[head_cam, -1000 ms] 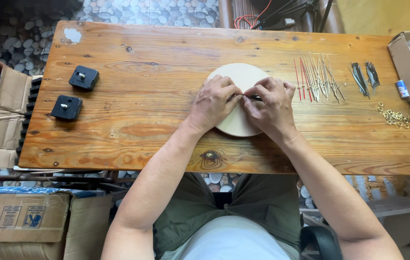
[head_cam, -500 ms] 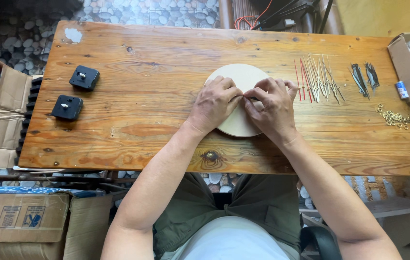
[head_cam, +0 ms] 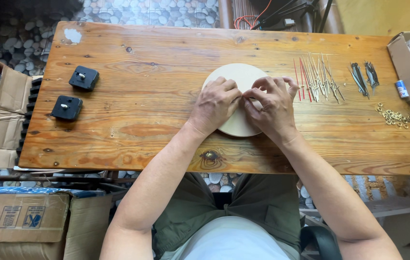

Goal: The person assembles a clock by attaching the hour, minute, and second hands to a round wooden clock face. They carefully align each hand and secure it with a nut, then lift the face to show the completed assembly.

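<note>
Both hands stay on the round wooden disc (head_cam: 236, 79), hardly moved since a second ago. The left hand (head_cam: 214, 106) and right hand (head_cam: 270, 108) are curled, fingertips pinched together at the disc's middle; what they pinch is hidden.

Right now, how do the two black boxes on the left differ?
The far box lies further up the table and slightly right; the near box is closer to the person and nearer the left edge. The far box looks turned a little more. Both are black, square, with a pale centre stub, untouched by either hand.

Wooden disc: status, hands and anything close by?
Left hand and right hand both on wooden disc, fingertips meeting mid-disc. Thin rods lie apart, right of it.
</note>
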